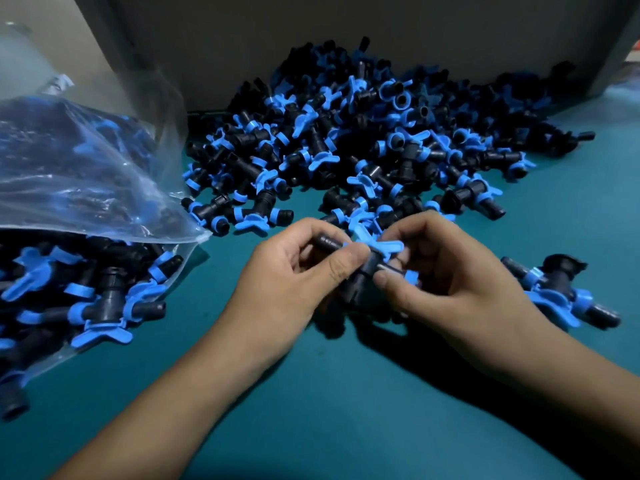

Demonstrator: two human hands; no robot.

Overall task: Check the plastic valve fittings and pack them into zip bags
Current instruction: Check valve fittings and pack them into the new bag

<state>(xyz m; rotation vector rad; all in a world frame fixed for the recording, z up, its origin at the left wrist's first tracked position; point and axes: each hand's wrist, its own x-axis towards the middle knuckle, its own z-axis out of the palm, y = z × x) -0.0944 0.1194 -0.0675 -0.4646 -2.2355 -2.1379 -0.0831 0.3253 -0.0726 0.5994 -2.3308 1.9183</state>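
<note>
While the loose pile of fittings (374, 133) lies at the back of the teal table (346, 410), both hands hold one black-and-blue valve fitting (367, 261) w/ curled fingers: left hand (294, 271) on its black end, right hand (446, 271) prob. at the blue handle. Clear zip bag (69, 202) of fittings sits left, mouth open.

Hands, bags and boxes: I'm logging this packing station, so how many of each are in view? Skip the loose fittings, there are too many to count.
Hands: 2, left hand and right hand, both holding one fitting
Zip bags: 1
Grey boxes: 1
Total: 4
</note>
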